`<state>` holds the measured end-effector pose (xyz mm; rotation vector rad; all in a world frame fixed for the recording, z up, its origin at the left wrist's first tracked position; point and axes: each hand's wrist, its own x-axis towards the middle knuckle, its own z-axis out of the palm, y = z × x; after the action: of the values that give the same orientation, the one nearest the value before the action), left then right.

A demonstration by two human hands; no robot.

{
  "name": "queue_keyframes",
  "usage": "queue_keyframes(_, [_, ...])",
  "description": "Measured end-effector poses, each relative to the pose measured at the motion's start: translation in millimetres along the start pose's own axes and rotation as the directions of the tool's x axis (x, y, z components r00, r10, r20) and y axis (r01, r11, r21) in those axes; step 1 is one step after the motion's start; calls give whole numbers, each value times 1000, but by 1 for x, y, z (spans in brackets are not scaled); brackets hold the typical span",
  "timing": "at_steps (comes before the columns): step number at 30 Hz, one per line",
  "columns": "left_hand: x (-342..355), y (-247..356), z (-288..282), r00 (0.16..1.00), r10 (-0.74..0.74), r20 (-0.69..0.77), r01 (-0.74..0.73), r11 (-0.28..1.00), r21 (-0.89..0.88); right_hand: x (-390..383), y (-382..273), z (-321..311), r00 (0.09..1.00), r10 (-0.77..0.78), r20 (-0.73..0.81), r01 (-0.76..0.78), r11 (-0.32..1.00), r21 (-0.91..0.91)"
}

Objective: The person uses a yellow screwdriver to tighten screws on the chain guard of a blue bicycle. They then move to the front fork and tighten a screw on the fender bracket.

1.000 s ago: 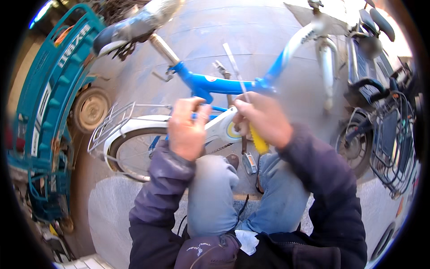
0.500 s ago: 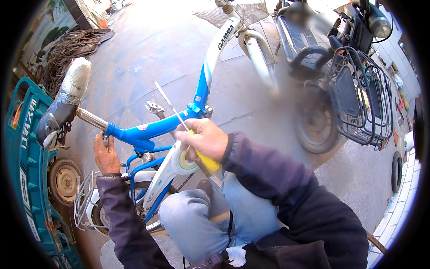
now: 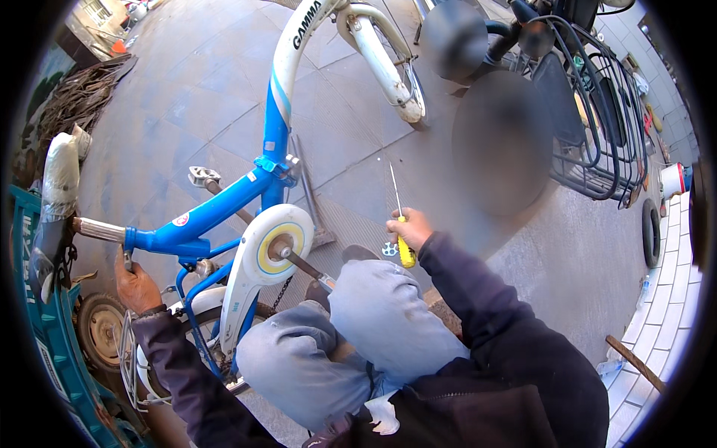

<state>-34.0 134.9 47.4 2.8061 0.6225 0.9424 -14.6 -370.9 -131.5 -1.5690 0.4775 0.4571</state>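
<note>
A blue and white bicycle [image 3: 214, 207] stands in front of me, its saddle [image 3: 60, 179] partly wrapped in clear plastic. My left hand [image 3: 137, 285] is closed at the top of the seat tube, its fingers on the seat clamp [image 3: 128, 259] just under the metal seat post [image 3: 101, 230]. To the right of the white chain guard [image 3: 258, 246], my right hand [image 3: 413, 228] grips a screwdriver [image 3: 405, 250] by its yellow handle. The thin shaft points up and away from me, touching nothing. A small silvery flat tool with holes [image 3: 389, 249] lies on the ground beside that hand.
My knees [image 3: 388, 313] are bent close to the crank. A green cart [image 3: 45, 336] stands at the left, near a pile of dry sticks [image 3: 78, 101]. Far right is a vehicle with a black wire basket [image 3: 609, 127]; a tyre [image 3: 650, 235] leans by the white tiled wall.
My right hand has moved right with the screwdriver, from over the bicycle frame to beside my knee. The view has shifted, so the bicycle sits further left. My left hand stays at the seat clamp.
</note>
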Motion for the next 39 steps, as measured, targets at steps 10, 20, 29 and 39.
queue_keyframes(10, [0, 3, 5, 992, -115, -59, 111, 992, -61, 35, 101, -58, 996, 23, -84, -28, 998, -58])
queue_keyframes(20, [-67, 67, -4, 949, 2, -315, 3, 1000, 14, -11, 23, -56, 945, -210, -252, 248, 960, 130])
queue_keyframes(29, [-74, 116, -17, 880, 424, -217, -457, 879, -134, -22, -27, -39, 959, -141, -244, 192, 961, 198])
queue_keyframes(39, [-76, 177, -18, 899, 433, 61, -346, 789, -508, -56, -42, -36, 957, -165, -238, 232, 929, 288])
